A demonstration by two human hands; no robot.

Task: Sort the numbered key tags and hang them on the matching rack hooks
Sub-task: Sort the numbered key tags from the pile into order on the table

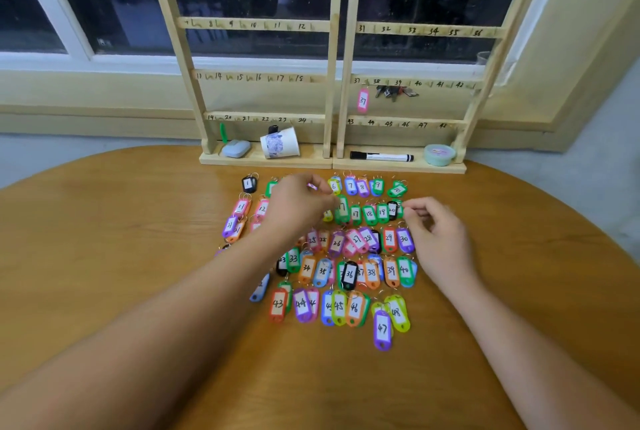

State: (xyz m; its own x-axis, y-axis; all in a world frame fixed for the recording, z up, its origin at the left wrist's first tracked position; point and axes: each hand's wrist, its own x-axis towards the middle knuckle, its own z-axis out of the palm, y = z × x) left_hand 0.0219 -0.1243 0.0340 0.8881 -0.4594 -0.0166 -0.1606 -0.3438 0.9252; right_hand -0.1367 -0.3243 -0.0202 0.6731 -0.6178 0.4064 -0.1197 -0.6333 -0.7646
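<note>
Key tags (355, 240): coloured plastic, white handwritten number labels, metal rings. They lie flat on your desk (138, 256) in five rough rows at mid-frame, many overlapping. Pink tag 37 (362, 101) hangs on the third rail of the right rack (429, 31). The left rack (249, 24) stands beside it, numbered 1–24. Your left hand (298, 202) pinches a pink tag (312, 186). Your right hand (434, 232) pinches a green tag (400, 211).

The left hand (298, 203) and right hand (439, 234) are bare; both forearms are bare and sleeveless to the frame edge.
</note>
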